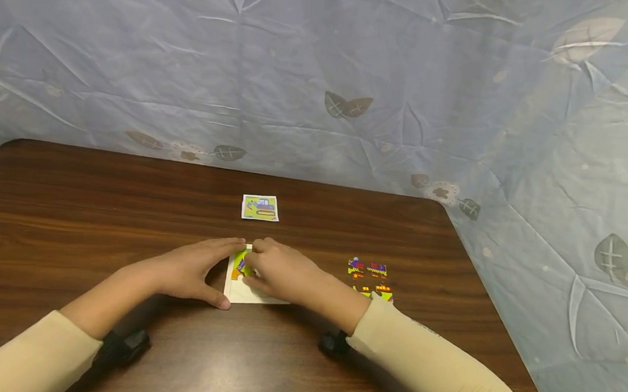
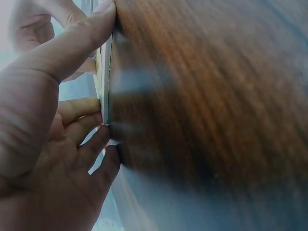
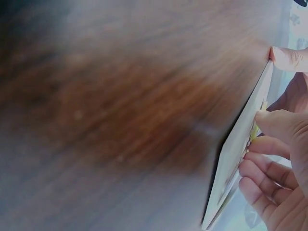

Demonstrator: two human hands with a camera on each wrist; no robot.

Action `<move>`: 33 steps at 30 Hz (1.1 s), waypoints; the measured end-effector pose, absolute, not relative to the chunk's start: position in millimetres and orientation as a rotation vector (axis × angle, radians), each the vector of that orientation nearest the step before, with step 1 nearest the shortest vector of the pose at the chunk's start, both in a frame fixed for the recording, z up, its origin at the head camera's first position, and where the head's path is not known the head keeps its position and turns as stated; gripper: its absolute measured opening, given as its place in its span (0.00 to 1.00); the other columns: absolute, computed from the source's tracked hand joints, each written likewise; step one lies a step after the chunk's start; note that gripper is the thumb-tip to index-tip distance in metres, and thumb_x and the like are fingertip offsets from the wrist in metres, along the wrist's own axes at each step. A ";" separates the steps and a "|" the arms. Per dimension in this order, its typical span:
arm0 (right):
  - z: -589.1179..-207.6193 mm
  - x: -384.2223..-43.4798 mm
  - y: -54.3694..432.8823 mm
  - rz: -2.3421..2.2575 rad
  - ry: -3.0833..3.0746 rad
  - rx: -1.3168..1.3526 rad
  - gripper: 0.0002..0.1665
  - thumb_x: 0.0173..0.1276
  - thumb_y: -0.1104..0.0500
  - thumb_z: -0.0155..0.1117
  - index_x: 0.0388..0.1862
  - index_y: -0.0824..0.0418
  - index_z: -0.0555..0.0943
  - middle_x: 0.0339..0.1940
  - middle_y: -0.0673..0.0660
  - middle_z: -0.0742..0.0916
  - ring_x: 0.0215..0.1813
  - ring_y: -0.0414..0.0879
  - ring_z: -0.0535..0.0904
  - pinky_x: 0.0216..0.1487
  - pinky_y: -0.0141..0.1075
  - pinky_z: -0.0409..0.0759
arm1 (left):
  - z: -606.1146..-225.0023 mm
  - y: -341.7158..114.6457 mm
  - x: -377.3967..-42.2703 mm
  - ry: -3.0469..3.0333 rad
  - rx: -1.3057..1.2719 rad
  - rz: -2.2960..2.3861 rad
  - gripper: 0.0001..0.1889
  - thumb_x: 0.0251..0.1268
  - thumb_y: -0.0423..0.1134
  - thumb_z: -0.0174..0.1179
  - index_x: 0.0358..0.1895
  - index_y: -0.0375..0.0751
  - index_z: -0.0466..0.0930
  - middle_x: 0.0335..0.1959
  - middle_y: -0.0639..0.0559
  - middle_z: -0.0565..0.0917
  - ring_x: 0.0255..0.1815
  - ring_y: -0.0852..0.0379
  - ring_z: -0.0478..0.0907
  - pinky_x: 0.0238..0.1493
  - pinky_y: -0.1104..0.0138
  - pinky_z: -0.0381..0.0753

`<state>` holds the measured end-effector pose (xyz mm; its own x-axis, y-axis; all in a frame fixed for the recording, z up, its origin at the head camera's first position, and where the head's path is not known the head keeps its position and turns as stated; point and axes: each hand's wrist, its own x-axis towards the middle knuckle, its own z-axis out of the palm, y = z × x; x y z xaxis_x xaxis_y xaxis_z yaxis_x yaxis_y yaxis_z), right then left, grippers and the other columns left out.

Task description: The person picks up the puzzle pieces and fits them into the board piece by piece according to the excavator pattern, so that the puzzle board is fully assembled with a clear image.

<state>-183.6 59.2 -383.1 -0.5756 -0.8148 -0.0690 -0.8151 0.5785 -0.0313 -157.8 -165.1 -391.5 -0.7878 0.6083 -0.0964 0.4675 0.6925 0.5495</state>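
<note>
A pale square puzzle tray (image 1: 259,296) lies on the brown table in front of me. Yellow-green and orange puzzle pieces (image 1: 239,262) fill its upper left part. My left hand (image 1: 191,270) holds the tray's left side, thumb at the near corner and fingers by the far edge. Over the tray, my right hand (image 1: 289,273) pinches a puzzle piece (image 3: 254,132) between thumb and fingers, down against the tray. Most of this piece is hidden by the fingers. The tray (image 3: 231,159) appears edge-on in the right wrist view.
Several loose puzzle pieces (image 1: 375,290) lie on the table right of the tray. Behind the tray is a small picture card (image 1: 260,208) showing a blue digger. A grey leaf-patterned cloth (image 1: 301,67) hangs along the table's back and right edges.
</note>
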 end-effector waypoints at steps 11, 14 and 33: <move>-376.7 -183.7 54.0 0.109 2.709 -1.389 0.14 0.77 0.49 0.66 0.54 0.53 0.90 0.48 0.50 0.88 0.48 0.41 0.83 0.52 0.32 0.86 | -391.5 -164.3 -158.6 2.624 0.846 0.760 0.59 0.53 0.61 0.78 0.81 0.33 0.59 0.83 0.31 0.62 0.82 0.26 0.59 0.76 0.31 0.63; -375.6 -185.4 53.5 0.128 2.699 -1.387 0.15 0.76 0.48 0.67 0.55 0.53 0.89 0.50 0.50 0.88 0.50 0.41 0.84 0.54 0.33 0.86 | -392.8 -164.2 -158.3 2.630 0.850 0.762 0.59 0.53 0.61 0.78 0.81 0.32 0.59 0.82 0.31 0.62 0.81 0.26 0.60 0.76 0.31 0.63; -378.4 -191.9 68.7 -0.003 2.603 -1.500 0.18 0.79 0.50 0.64 0.63 0.51 0.87 0.55 0.51 0.87 0.56 0.41 0.83 0.56 0.28 0.85 | -392.8 -164.3 -158.7 2.633 0.857 0.754 0.59 0.53 0.61 0.78 0.81 0.31 0.59 0.82 0.31 0.62 0.81 0.26 0.60 0.76 0.31 0.63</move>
<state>-191.9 68.7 -378.4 -0.4942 -0.8614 -0.1176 -0.8611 0.5036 -0.0699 -158.7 -164.3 -392.8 -0.7883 0.6084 -0.0919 0.4676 0.6894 0.5532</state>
